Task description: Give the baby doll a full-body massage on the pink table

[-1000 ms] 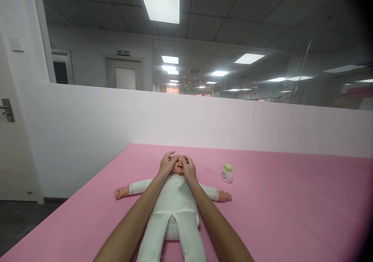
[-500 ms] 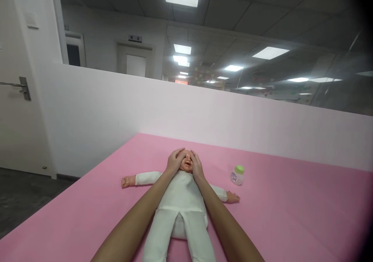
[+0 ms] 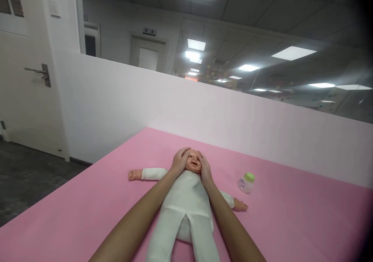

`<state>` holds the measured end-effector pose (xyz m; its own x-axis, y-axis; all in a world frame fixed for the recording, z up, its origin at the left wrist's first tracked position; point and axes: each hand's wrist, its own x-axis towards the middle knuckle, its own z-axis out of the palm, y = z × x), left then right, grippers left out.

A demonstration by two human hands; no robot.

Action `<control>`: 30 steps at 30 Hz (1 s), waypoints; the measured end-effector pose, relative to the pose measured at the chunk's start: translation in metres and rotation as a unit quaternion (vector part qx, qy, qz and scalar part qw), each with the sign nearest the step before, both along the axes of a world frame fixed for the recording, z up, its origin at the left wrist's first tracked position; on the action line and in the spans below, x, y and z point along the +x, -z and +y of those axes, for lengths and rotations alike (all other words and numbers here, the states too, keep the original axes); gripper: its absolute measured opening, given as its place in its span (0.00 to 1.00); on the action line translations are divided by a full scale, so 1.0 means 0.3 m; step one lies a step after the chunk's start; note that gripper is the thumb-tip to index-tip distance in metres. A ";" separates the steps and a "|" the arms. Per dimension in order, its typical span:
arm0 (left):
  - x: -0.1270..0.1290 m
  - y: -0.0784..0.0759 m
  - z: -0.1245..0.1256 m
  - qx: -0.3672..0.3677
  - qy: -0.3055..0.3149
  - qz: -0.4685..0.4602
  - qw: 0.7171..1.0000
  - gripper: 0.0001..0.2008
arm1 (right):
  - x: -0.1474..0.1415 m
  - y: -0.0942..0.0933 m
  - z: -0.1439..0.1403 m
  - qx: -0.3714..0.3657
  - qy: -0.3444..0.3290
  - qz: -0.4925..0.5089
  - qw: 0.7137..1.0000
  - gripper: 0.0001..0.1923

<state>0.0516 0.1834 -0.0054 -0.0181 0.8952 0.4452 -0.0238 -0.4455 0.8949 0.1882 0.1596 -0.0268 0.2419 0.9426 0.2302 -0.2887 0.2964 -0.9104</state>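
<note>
At far left: pale door (image 3: 23, 87) with metal handle (image 3: 46, 75), dark grey floor (image 3: 17, 188) below. Next, white half-height wall (image 3: 175, 103), running behind the pink tabletop (image 3: 279, 207) toward the right edge; ceiling lights (image 3: 293, 53) visible above it.

On the tabletop, white-clothed doll (image 3: 188, 194) lies on its back, head toward the wall, 2 legs toward the viewer and cut off by the lower edge. 1 doll arm (image 3: 154, 173) stretches out to the left, resting on the pink.

Left hand (image 3: 180, 162): laid along the near-left side of the doll head (image 3: 194, 162), fingers extended and gently curved, not clenched. Right hand (image 3: 205, 169): laid against the opposite side, fingers also extended, reaching toward the crown. Head sits between the 2 hands; both forearms slant over the doll's arms.

Further right, other doll hand (image 3: 240, 205) on the pink; just beyond it, clear jar (image 3: 246, 183), green lid on, label facing left.
</note>
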 end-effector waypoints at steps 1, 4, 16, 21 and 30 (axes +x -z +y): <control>0.001 0.000 -0.005 -0.001 0.002 -0.002 1.000 0.14 | 0.001 0.000 -0.002 -0.002 -0.008 0.007 1.000 0.30; 0.002 -0.004 -0.018 -0.004 0.012 -0.007 1.000 0.16 | 0.004 0.002 -0.005 -0.009 -0.022 0.036 0.999 0.31; -0.011 0.009 0.027 -0.018 0.089 -0.004 0.996 0.19 | 0.019 -0.006 -0.019 -0.046 -0.001 0.077 0.996 0.25; -0.016 0.006 0.007 -0.017 0.099 -0.025 0.995 0.18 | 0.018 -0.003 -0.022 -0.039 -0.007 0.062 0.997 0.27; -0.007 0.026 0.010 -0.008 0.091 -0.032 0.995 0.18 | 0.035 0.032 -0.006 -0.028 -0.006 0.044 0.999 0.28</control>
